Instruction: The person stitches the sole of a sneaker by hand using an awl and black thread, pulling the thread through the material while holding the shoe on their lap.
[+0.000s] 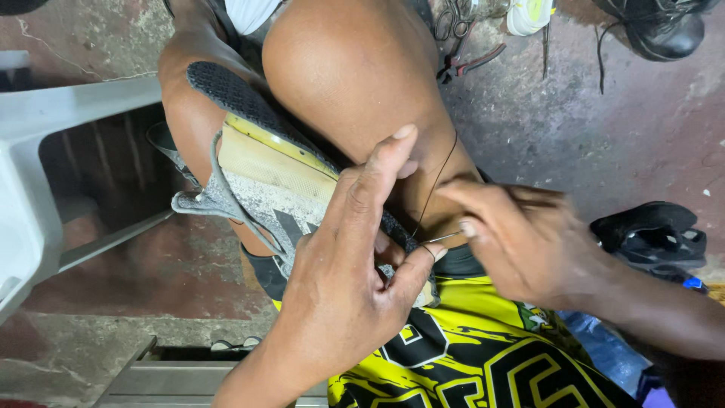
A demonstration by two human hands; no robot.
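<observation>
A worn shoe with a black textured sole and a yellowed edge lies wedged between my knees, sole side up. My left hand grips the shoe's near end, thumb raised against my knee. My right hand pinches a thin metal needle whose tip points at the shoe by my left fingers. A dark thread runs up from the needle across my knee. The right hand is slightly blurred.
A grey plastic chair stands at the left. On the concrete floor lie pliers and scissors at the top, a black shoe at the top right and black sandals at the right. A metal frame sits below.
</observation>
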